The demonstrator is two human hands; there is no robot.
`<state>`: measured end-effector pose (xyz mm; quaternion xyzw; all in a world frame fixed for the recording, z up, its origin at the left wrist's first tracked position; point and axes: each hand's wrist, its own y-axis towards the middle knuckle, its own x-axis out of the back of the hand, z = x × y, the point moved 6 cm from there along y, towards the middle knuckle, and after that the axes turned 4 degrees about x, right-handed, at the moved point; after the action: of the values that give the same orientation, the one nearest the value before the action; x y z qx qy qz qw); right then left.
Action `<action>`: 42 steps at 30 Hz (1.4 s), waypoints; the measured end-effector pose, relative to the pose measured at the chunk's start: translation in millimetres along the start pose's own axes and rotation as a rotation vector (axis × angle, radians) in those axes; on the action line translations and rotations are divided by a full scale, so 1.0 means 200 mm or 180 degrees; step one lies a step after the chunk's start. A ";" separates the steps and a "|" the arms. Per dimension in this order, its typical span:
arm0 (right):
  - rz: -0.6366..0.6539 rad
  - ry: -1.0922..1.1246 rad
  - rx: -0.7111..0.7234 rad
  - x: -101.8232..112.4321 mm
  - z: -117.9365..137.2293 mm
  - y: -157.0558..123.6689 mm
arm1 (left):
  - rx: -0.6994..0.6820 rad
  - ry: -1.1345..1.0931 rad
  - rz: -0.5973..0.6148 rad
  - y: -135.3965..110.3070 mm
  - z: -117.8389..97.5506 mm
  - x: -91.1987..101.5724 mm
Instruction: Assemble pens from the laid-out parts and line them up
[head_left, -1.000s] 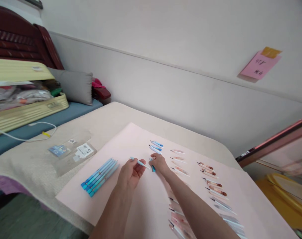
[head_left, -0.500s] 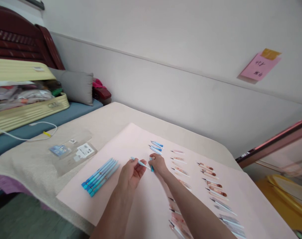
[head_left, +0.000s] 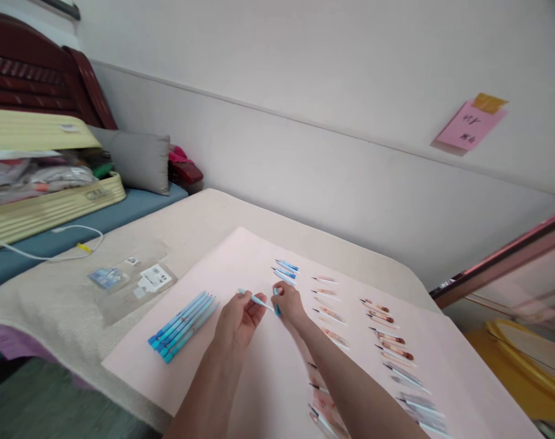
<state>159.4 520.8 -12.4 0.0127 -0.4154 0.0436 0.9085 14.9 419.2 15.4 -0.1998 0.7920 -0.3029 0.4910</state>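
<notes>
My left hand (head_left: 237,320) is closed round a light blue pen (head_left: 254,299) whose tip points right. My right hand (head_left: 289,305) is closed on a small blue pen cap (head_left: 276,301), held close to that tip. Both hands hover over a pale pink sheet (head_left: 268,366) on the table. Several blue pens (head_left: 183,325) lie side by side to the left of my left hand. A few blue caps (head_left: 285,271) lie just beyond my right hand.
Rows of pink and brown pen parts (head_left: 387,332) run along the sheet's right side. Clear plastic packets (head_left: 131,281) lie on the beige cloth to the left. An open yellow suitcase (head_left: 44,183), a grey cushion (head_left: 138,160) and a white cable (head_left: 53,244) lie at far left. A pink note (head_left: 469,125) hangs on the wall.
The hands stay almost still; the right hand with the cap has drawn slightly closer to the pen tip. The view has shifted a little.
</notes>
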 end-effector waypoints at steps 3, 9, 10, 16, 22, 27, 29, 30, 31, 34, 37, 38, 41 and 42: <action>-0.0169 0.0365 -0.0029 0.03 0.00 -0.03 | -0.0003 -0.0030 0.0040 0.00 0.00 0.00; -0.0121 0.1543 -0.0263 0.08 -0.01 -0.11 | -0.0065 -0.0019 0.0111 0.00 0.00 0.00; -0.0072 0.1785 -0.0311 0.09 -0.01 -0.13 | -0.0079 -0.0010 0.0131 0.00 0.00 0.00; 0.0109 0.3155 -0.0541 0.15 0.01 -0.34 | -0.0156 0.0104 0.0138 0.00 0.01 0.00; 0.0515 0.4862 -0.0983 0.14 0.03 -0.70 | -0.0430 0.0738 0.0439 -0.07 0.07 -0.08; 0.0360 0.4257 -0.0754 0.18 0.05 -0.82 | -0.0554 0.1129 0.0625 -0.13 0.14 -0.11; 0.0243 0.3958 -0.0577 0.20 0.05 -0.82 | -0.0630 0.1230 0.0597 -0.14 0.15 -0.11; 0.0210 0.3799 -0.0517 0.21 0.05 -0.82 | -0.0664 0.1276 0.0582 -0.15 0.15 -0.11; 0.0189 0.3653 -0.0473 0.21 0.05 -0.82 | -0.0691 0.1322 0.0572 -0.15 0.16 -0.11; 0.0139 0.3336 -0.0401 0.22 0.03 -0.81 | -0.0715 0.1509 0.0627 -0.16 0.19 -0.12; 0.0100 0.3168 -0.0487 0.23 0.01 -0.81 | -0.0810 0.1709 0.0727 -0.17 0.23 -0.13; 0.0087 0.3148 -0.0536 0.23 0.01 -0.81 | -0.0855 0.1762 0.0772 -0.17 0.24 -0.13; -0.0008 0.3200 -0.0659 0.24 0.00 -0.82 | -0.0963 0.1920 0.0897 -0.18 0.29 -0.14; -0.0056 0.3241 -0.0675 0.25 0.00 -0.82 | -0.0999 0.1980 0.0918 -0.18 0.30 -0.15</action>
<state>206.5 361.8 27.3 -0.0987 0.0772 -0.0057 0.9921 83.0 393.2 38.5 -0.0574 0.9600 -0.1518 0.2281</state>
